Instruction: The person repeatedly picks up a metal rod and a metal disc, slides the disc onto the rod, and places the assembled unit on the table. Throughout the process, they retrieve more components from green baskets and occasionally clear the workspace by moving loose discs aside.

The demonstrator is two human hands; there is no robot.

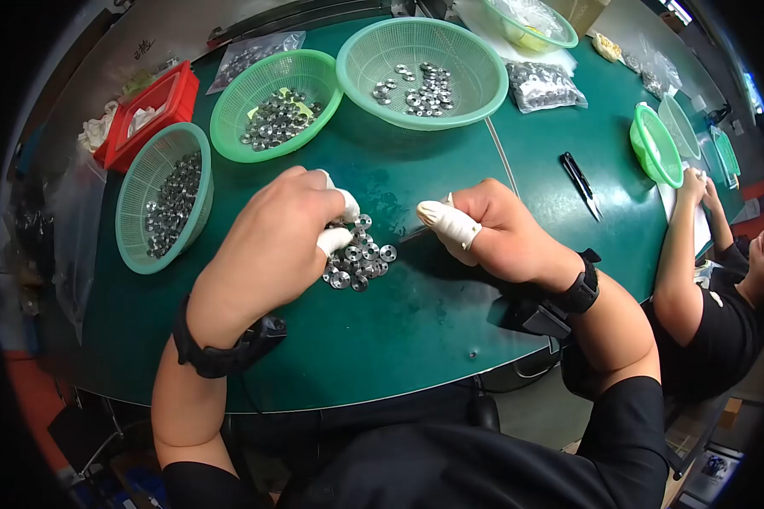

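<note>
Small round silver metal discs with holes [362, 265] lie in a loose pile on the green tabletop. My left hand [276, 233] is curled over the pile's left edge, its thumb and fingertips in white finger cots. Those fingertips are bent toward each other at the discs; what they pinch, if anything, is hidden. To the right of the pile, my right hand [492, 227] is closed, its thumb also in a white cot. A thin dark pointed tool [412, 234] sticks out of it toward the discs; its exact kind is hard to make out.
Discs fill a green basket [127, 212] at left, a brighter green basket [222, 136] and a large pale one [350, 85] behind. A bag of parts [545, 87] and dark tweezers [579, 182] lie right. A red bin [176, 97] stands back left. A co-worker [692, 297] sits at right.
</note>
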